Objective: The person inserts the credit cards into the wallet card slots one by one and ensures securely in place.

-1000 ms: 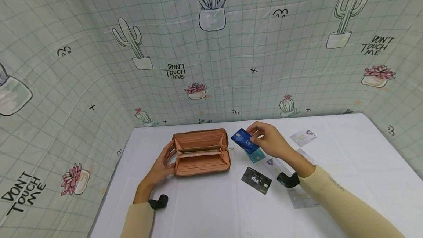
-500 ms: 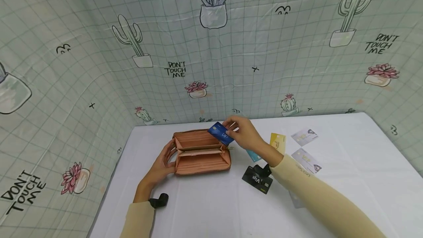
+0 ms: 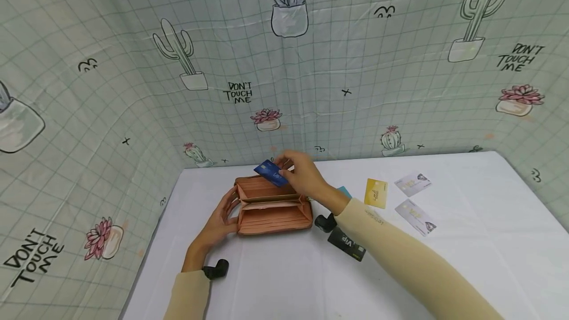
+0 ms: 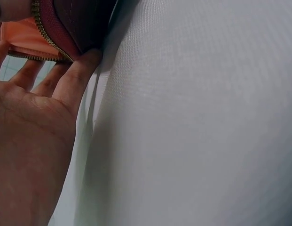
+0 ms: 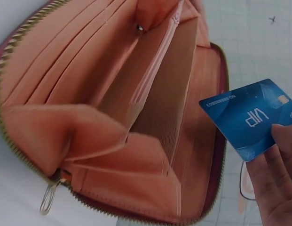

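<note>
An unzipped zip-around wallet [image 3: 275, 220], orange-pink inside with card slots and folded dividers, stands spread on the white table. My left hand [image 3: 216, 221] holds its left end, thumb toward the front; in the left wrist view, the fingers [image 4: 73, 87] lie against the zipped edge. Above the wallet's back half, my right hand [image 3: 304, 174] pinches a blue VIP card [image 3: 270, 173] between thumb and fingers. In the right wrist view, the card [image 5: 249, 117] is beside the far zipped rim, outside the slots. A metal zip pull [image 5: 48, 197] hangs at the wallet's right end.
Right of the wallet lie a black VIP card [image 3: 346, 244], a yellow card [image 3: 376, 193] and two silver cards, one farther back [image 3: 413, 184], one nearer [image 3: 416, 217]. A teal card [image 3: 344, 192] is mostly hidden by my right forearm. A patterned cloth backdrop rises behind the table [image 3: 275, 280].
My right hand has carried the blue card left, from above the teal card to over the wallet's back half. The yellow card has come into view. My left hand stays on the wallet.
</note>
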Available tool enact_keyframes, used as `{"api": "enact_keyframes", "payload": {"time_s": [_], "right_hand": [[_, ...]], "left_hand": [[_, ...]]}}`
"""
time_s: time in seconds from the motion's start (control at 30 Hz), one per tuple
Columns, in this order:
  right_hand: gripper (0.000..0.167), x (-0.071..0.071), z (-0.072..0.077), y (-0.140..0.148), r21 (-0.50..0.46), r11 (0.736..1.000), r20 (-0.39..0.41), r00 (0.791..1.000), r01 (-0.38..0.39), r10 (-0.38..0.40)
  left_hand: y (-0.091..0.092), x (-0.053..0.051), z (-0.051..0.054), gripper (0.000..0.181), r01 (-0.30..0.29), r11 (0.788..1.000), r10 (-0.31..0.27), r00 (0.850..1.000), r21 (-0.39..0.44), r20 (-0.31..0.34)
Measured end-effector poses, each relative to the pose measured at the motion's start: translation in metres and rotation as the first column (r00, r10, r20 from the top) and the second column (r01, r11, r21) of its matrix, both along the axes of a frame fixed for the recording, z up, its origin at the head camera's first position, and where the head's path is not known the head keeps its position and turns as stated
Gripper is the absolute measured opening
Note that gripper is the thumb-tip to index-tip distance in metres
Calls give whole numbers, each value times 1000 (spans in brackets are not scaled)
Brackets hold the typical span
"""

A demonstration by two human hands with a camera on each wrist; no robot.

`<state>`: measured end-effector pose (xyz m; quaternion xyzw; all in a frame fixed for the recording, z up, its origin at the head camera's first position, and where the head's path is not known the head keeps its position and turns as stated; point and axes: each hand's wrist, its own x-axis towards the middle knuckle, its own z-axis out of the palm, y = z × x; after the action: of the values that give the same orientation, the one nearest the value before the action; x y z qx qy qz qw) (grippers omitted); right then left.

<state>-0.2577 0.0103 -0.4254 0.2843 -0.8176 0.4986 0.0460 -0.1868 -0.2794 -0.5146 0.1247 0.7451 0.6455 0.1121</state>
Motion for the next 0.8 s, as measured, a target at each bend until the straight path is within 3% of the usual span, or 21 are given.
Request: {"api": "enact_keyframes", "payload": {"time_s": [0.2, 0.57, 0.8], "right_hand": [[22, -5, -2, -15, -2, 1000, -29, 999, -27, 27], [21, -11, -4, -29, 85, 996, -118, 992, -25, 35], [20, -10, -3, -37, 224, 975, -233, 971, -2, 56]], "left_hand": [[0, 1, -2, 109, 7, 1000, -7, 1000, 6, -10], [0, 1, -1, 108, 11, 1000, -11, 1000, 8, -21], [-1, 1, -2, 108, 17, 1000, -17, 999, 14, -29]]}}
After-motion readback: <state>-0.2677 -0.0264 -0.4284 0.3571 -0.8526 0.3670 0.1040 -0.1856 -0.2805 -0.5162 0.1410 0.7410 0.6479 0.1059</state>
